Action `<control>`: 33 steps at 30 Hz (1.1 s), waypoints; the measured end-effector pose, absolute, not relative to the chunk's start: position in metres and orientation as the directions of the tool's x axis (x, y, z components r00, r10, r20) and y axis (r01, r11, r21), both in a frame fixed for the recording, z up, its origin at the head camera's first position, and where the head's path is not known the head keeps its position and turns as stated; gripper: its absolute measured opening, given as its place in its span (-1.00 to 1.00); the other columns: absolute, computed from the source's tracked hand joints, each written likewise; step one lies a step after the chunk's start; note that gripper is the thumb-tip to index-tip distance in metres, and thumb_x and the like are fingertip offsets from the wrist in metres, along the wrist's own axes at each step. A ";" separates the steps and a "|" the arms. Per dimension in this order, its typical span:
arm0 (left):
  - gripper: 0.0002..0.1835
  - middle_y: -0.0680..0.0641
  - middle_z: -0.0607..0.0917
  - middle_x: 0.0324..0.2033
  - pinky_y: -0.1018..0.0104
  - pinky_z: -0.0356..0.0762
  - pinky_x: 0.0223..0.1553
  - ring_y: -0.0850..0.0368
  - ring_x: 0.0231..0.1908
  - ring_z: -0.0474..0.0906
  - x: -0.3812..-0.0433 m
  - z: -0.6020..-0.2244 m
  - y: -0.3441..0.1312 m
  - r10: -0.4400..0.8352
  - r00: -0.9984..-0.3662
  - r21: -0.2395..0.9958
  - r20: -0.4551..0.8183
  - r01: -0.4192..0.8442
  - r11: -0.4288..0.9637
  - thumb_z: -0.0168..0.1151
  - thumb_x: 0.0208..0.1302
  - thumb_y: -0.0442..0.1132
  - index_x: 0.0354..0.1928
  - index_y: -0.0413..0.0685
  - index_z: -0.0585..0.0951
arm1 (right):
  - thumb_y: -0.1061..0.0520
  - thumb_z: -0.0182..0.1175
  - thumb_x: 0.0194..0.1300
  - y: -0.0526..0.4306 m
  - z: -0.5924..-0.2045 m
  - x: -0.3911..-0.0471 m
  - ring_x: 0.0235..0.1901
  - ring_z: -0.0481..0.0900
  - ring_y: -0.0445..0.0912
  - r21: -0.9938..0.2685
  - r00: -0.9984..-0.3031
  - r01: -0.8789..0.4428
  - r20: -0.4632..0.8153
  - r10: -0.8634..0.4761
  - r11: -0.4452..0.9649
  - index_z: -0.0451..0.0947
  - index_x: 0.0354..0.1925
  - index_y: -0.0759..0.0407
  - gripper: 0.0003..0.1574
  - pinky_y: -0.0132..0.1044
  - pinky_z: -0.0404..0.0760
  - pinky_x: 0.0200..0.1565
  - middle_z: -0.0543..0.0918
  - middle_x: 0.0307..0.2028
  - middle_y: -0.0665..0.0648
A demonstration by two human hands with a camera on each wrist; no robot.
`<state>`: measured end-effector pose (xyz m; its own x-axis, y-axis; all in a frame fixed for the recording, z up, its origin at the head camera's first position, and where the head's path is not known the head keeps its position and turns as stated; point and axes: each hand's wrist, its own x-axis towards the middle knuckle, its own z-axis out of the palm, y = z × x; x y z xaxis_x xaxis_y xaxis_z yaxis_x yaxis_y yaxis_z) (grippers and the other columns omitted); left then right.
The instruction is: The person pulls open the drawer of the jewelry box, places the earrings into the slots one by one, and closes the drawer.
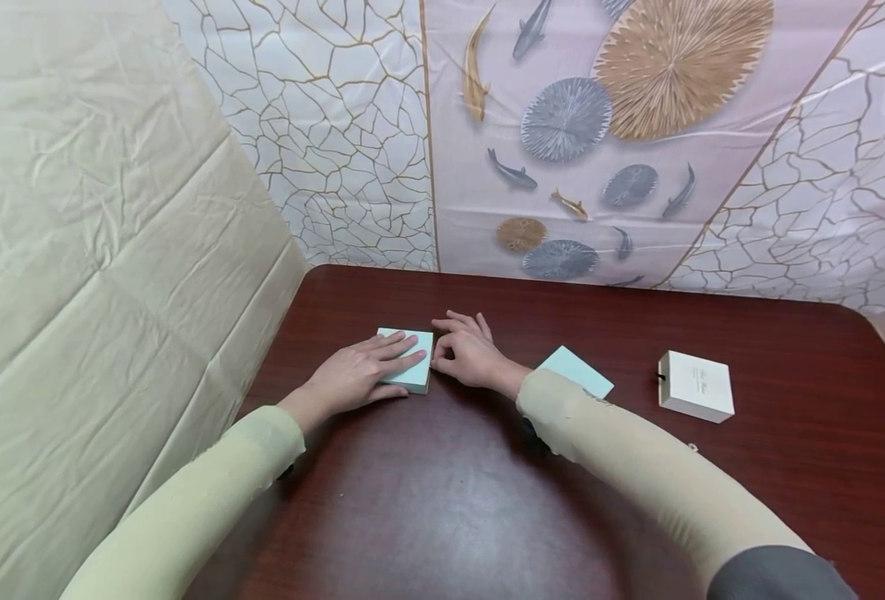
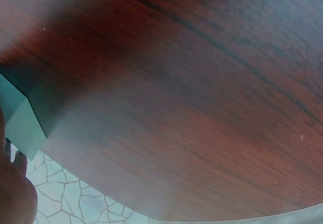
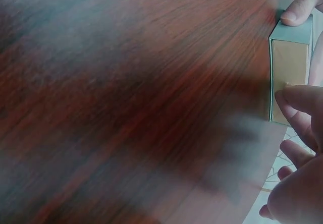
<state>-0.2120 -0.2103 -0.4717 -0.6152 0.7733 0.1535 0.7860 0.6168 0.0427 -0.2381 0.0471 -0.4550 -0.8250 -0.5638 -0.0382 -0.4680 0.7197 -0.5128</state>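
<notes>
A pale blue-green box lies on the table under my left hand. The fingers of this hand are spread straight over its top, and the thumb presses its near side, as the right wrist view shows. That view also shows the box's tan end face, framed by the green sleeve. My right hand is at this end, its thumb and index finger pinching at a small light pull tab, mostly hidden by the fingertips. The other fingers stand away from the box.
A flat pale blue-green piece lies partly behind the right sleeve. Farther right sits a white box with printing on top and a small black loop on its left side. A patterned cloth wall rises behind the dark red table.
</notes>
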 end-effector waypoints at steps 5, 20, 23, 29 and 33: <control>-0.30 -0.11 0.45 0.53 0.02 0.34 0.53 -0.07 0.54 0.36 -0.212 -0.471 -0.209 0.775 -0.614 0.052 0.153 0.788 0.614 0.37 0.49 0.09 0.57 0.10 0.47 | 0.06 0.35 0.50 0.047 -0.456 -0.238 0.67 0.02 0.16 -0.511 -0.829 -0.465 -0.035 -0.557 0.723 0.74 -0.41 0.00 -0.73 0.40 -0.24 0.59 0.41 0.55 0.20; -0.27 -0.10 0.46 0.53 0.03 0.35 0.52 -0.06 0.53 0.38 -0.212 -0.470 -0.209 0.780 -0.607 0.038 0.154 0.792 0.609 0.39 0.47 0.09 0.58 0.09 0.45 | -0.03 0.38 0.48 0.052 -0.453 -0.235 0.67 0.03 0.16 -0.482 -0.829 -0.471 -0.047 -0.558 0.739 0.73 -0.33 -0.04 -0.80 0.39 -0.24 0.60 0.41 0.55 0.20; -0.25 -0.10 0.45 0.54 0.02 0.36 0.51 -0.05 0.53 0.37 -0.212 -0.469 -0.209 0.781 -0.608 0.031 0.143 0.792 0.610 0.40 0.46 0.11 0.59 0.08 0.44 | -0.05 0.41 0.46 0.059 -0.446 -0.233 0.66 0.04 0.17 -0.465 -0.820 -0.490 -0.042 -0.571 0.738 0.74 -0.23 -0.02 -0.84 0.39 -0.22 0.60 0.42 0.54 0.21; -0.19 -0.10 0.44 0.55 0.00 0.36 0.52 -0.04 0.55 0.35 -0.212 -0.466 -0.209 0.780 -0.613 0.029 0.121 0.788 0.615 0.39 0.45 0.15 0.62 0.06 0.39 | -0.04 0.42 0.44 0.079 -0.432 -0.227 0.66 0.05 0.19 -0.437 -0.789 -0.542 -0.031 -0.614 0.718 0.77 -0.08 0.05 -0.77 0.38 -0.19 0.60 0.41 0.55 0.23; -0.18 -0.10 0.44 0.55 -0.01 0.34 0.53 -0.06 0.55 0.35 -0.213 -0.465 -0.208 0.784 -0.609 0.036 0.125 0.792 0.609 0.39 0.44 0.17 0.62 0.05 0.39 | -0.03 0.44 0.41 0.094 -0.426 -0.222 0.64 0.09 0.22 -0.426 -0.774 -0.573 -0.002 -0.634 0.701 0.76 -0.06 0.10 -0.74 0.38 -0.15 0.60 0.42 0.53 0.28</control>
